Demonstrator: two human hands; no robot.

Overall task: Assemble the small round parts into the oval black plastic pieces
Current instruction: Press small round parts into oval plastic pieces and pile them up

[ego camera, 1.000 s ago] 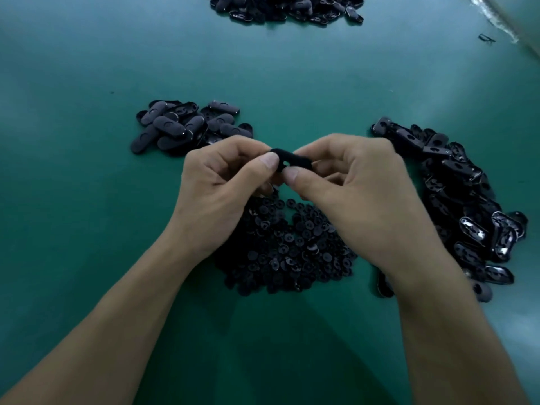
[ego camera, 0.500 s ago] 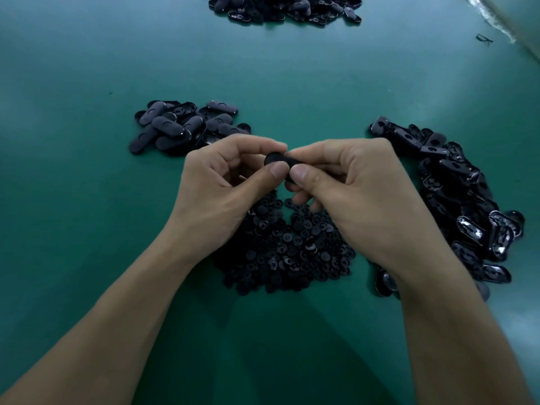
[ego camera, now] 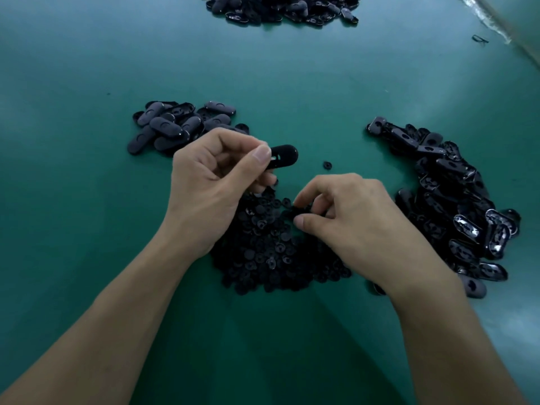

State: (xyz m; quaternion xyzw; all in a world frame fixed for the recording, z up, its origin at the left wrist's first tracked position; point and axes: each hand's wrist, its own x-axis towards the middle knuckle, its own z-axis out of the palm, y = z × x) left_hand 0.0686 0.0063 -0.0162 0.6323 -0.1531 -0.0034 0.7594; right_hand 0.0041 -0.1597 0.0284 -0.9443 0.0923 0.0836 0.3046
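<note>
Landmark: pile of small round parts (ego camera: pixel 263 252), on green table (ego camera: pixel 87 68), between both forearms.

Gripping one oval black piece (ego camera: pixel 285 154) with left hand (ego camera: pixel 210 188): fingers curled, thumb pressed across the near end, far end sticking out free to the right. Held in the air just past the far edge of the pile, not touching it. Pale slot showing next to the thumb.

Reaching into the top of the same pile with right hand (ego camera: pixel 350 220): forefinger and thumb bent toward each other, tips down among the parts, other fingers tucked under. Can't tell whether a round part is actually pinched, black on black between the tips.

Noting one stray round part (ego camera: pixel 328 165) alone on the cloth just beyond the pile, far-right side, clear of both hands.

Heap of matte oval pieces (ego camera: pixel 175 127) beyond-left of the pile, near edge hidden behind the left knuckles.

Larger heap of glossy oval pieces (ego camera: pixel 453 200) right of the pile, curving down past the right wrist.

Third heap (ego camera: pixel 280 10) well beyond the pile, cut off by the top of frame.

Small dark scrap (ego camera: pixel 479 39) far beyond-right of the pile, too small to identify.
</note>
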